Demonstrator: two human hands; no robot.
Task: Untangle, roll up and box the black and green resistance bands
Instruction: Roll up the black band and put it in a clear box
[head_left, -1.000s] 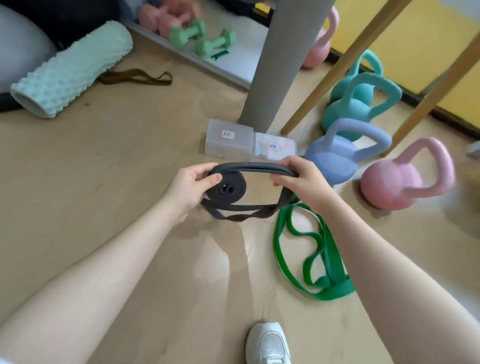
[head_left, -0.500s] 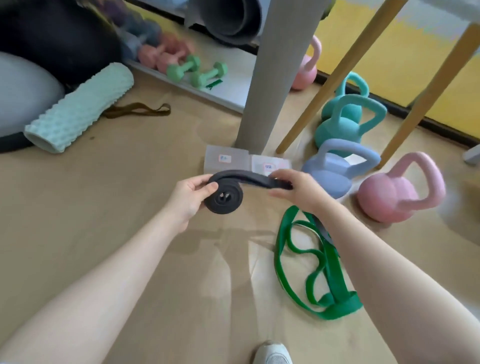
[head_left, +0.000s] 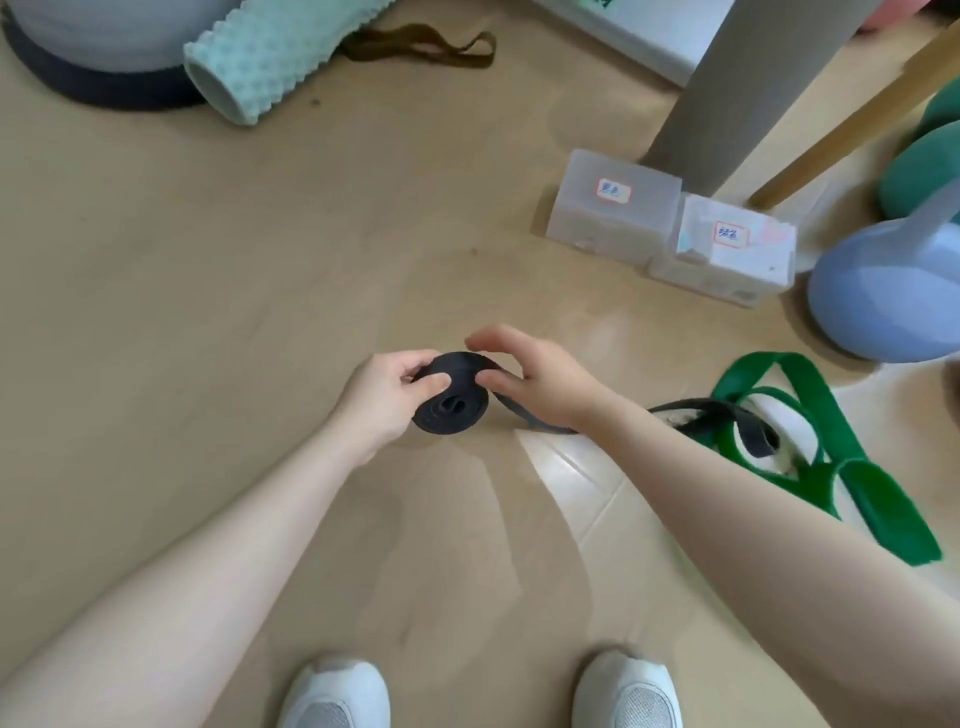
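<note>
Beyond the left hand (head_left: 387, 397) gripping the black band roll (head_left: 451, 402), right hand (head_left: 540, 382) loose-fingered: two translucent boxes (head_left: 613, 215), red-bordered handwritten labels (head_left: 614, 191) illegible, contents unclear.

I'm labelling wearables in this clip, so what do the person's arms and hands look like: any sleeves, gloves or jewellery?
Both forearms are bare to the frame edge, with no sleeves in view. The left hand and right hand wear no gloves, and no rings, watch or wristband show. Motion blur softens the fingertips, so fine details such as nails cannot be told.
</note>
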